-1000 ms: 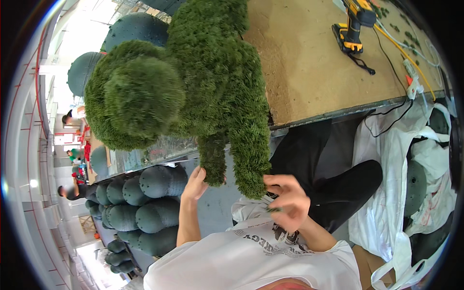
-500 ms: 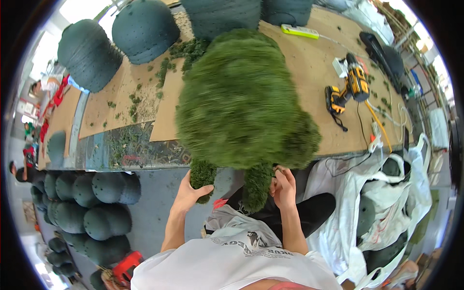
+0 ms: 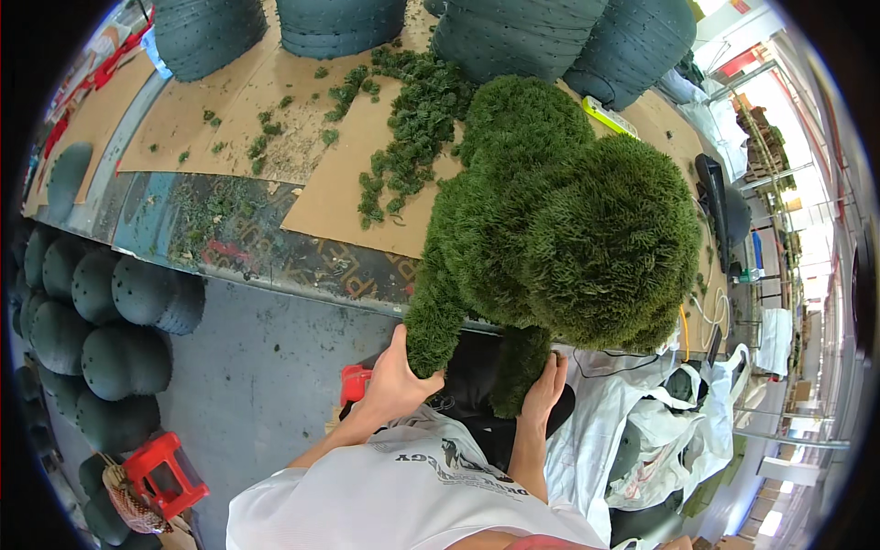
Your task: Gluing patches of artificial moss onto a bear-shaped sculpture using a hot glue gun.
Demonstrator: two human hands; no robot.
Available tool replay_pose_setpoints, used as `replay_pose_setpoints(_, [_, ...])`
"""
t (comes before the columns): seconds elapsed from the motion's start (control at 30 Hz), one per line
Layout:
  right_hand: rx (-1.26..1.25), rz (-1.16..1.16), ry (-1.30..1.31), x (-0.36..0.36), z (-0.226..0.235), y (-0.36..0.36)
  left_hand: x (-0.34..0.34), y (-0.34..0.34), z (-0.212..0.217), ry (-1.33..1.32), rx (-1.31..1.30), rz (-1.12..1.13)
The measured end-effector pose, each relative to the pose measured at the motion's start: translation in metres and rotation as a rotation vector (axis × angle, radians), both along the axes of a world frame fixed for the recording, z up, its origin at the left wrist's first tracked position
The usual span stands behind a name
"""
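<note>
A large green artificial-grass topiary figure [image 3: 495,202] stands at the table's near side. Its rounded head [image 3: 614,243] bulges out on the right, and two leg-like limbs hang over the edge toward me. My left hand [image 3: 394,385] is wrapped round the left limb [image 3: 435,325], thumb on the near side. Against the outer side of the right limb [image 3: 521,371] lies my right hand [image 3: 545,390], its fingers closed on it and partly hidden.
Loose green sprigs [image 3: 412,119] lie on the cardboard-covered table [image 3: 348,215]. Dark dimpled domes [image 3: 513,37] line its far side. More dark shells [image 3: 124,348] are stacked at left, near a red stool [image 3: 165,472]. White sacks [image 3: 660,440] stand at right.
The topiary figure has turned and tilted, its head now at the right. My view has shifted too. Both hands stay on the limbs; the drill seen earlier is no longer visible.
</note>
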State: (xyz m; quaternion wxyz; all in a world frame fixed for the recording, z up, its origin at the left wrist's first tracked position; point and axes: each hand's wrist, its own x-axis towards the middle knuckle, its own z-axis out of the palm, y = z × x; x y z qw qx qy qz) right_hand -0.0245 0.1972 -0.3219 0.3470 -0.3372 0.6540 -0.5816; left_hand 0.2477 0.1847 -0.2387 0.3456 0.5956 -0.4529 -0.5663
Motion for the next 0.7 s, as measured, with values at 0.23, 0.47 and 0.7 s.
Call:
replay_pose_setpoints(0.23, [-0.073,0.042,-0.038,-0.041,0.011,0.005,-0.028,0.007,0.001,0.04,-0.124,-0.01])
replay_pose_setpoints(0.47, [-0.076,-0.269,0.021,-0.053,0.056,0.013,-0.061,0.014,0.004,0.096,-0.148,-0.112])
replay_pose_setpoints(0.7, [-0.024,-0.095,0.245,-0.118,0.016,0.03,-0.084,0.023,-0.025,0.058,-0.055,-0.197])
